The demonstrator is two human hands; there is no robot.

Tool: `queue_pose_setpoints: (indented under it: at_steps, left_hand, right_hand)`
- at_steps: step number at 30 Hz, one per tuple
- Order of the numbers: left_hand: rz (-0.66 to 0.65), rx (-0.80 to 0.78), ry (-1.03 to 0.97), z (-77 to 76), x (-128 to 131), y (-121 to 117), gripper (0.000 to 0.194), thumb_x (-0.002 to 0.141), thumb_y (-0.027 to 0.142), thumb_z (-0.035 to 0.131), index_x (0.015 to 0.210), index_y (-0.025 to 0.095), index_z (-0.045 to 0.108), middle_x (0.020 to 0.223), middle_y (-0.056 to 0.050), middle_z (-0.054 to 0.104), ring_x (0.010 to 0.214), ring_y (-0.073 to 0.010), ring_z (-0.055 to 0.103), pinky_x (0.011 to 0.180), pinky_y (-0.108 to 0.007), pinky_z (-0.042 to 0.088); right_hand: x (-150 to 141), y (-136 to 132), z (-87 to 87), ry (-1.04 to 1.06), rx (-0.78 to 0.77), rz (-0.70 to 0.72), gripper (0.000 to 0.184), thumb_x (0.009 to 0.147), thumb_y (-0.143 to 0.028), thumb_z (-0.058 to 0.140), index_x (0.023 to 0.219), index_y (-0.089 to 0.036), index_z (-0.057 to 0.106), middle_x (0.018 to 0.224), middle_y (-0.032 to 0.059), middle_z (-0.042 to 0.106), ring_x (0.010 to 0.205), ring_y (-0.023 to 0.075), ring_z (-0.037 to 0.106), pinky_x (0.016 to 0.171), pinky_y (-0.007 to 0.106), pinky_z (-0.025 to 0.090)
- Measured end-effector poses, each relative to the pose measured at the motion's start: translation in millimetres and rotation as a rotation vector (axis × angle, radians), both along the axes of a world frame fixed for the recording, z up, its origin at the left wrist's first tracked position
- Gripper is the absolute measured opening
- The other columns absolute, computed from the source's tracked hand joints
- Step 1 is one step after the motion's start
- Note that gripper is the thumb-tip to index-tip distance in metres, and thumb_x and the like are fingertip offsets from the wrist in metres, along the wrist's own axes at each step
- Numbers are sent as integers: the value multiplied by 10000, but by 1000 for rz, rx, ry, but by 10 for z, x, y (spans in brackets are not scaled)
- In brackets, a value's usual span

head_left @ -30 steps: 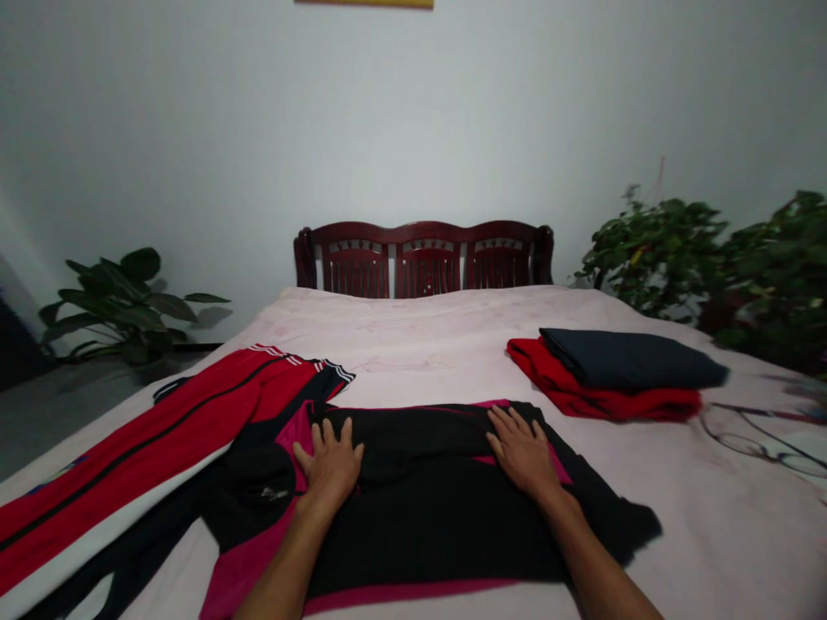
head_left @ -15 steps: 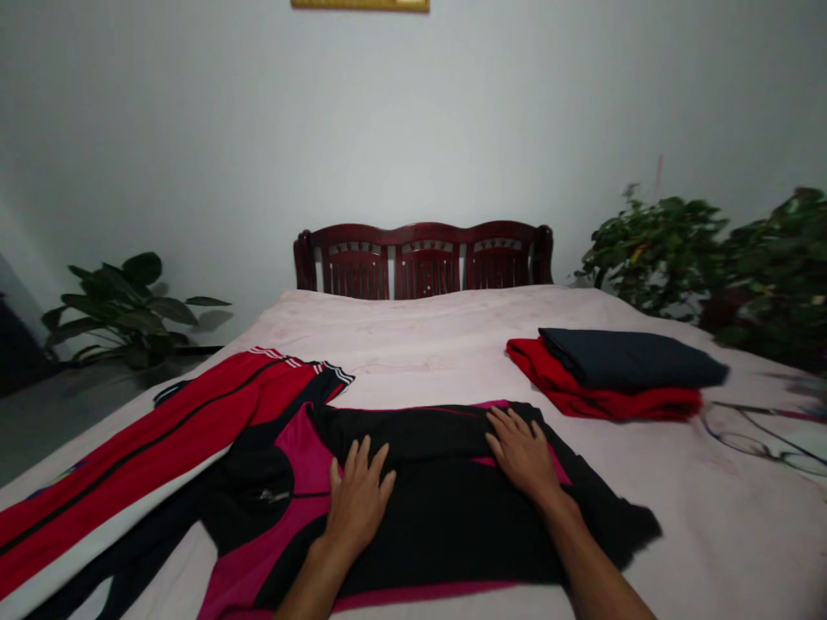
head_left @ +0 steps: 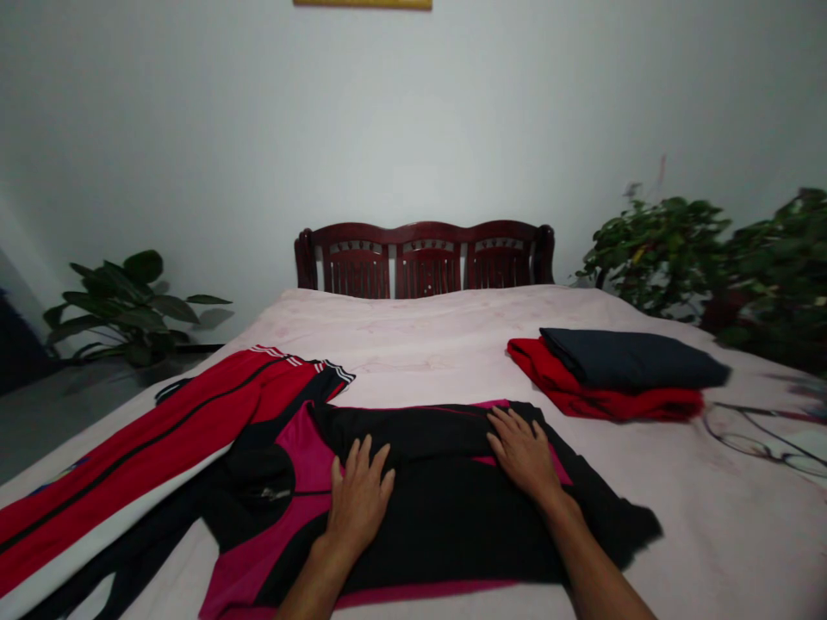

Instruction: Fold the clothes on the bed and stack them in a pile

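Note:
A black and magenta zip-neck top (head_left: 445, 525) lies flat on the bed, its collar towards the left and one sleeve laid across the body along the far side. My left hand (head_left: 362, 495) rests flat on it near the collar, fingers spread. Farther right, my right hand (head_left: 523, 456) lies palm down on the folded sleeve, fingers apart, close to the far right corner of the top. Neither hand grips the cloth. To the left, a red, white and navy track jacket (head_left: 194, 422) is spread out, partly beneath the collar end of the top.
A folded dark blue garment (head_left: 633, 360) sits on a folded red one (head_left: 620, 403) at the right of the pink bedsheet (head_left: 413, 336). Eyeglasses (head_left: 762, 443) lie beside them. Beyond the bed are a wooden headboard-like chair back (head_left: 426, 258) and potted plants (head_left: 659, 250).

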State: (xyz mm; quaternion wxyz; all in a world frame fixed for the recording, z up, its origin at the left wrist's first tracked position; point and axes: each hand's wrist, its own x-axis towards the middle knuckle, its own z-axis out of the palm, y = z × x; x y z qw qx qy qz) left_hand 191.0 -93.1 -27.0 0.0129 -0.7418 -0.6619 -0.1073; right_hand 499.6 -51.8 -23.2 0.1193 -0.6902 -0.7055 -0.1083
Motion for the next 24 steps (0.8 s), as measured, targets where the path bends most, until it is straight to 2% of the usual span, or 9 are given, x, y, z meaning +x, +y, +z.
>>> queue_pose_setpoints:
  at_steps: [24]
  left_hand:
    - [1, 46, -20, -33, -1, -1, 466, 980, 306, 380, 1430, 314, 502, 1562, -63, 412, 1463, -270, 318, 1158, -569, 260]
  right_hand:
    - [32, 29, -58, -8, 42, 18, 461, 982, -380, 343, 1370, -266, 564, 1514, 20, 468, 1404, 260, 393, 1146, 534, 239]
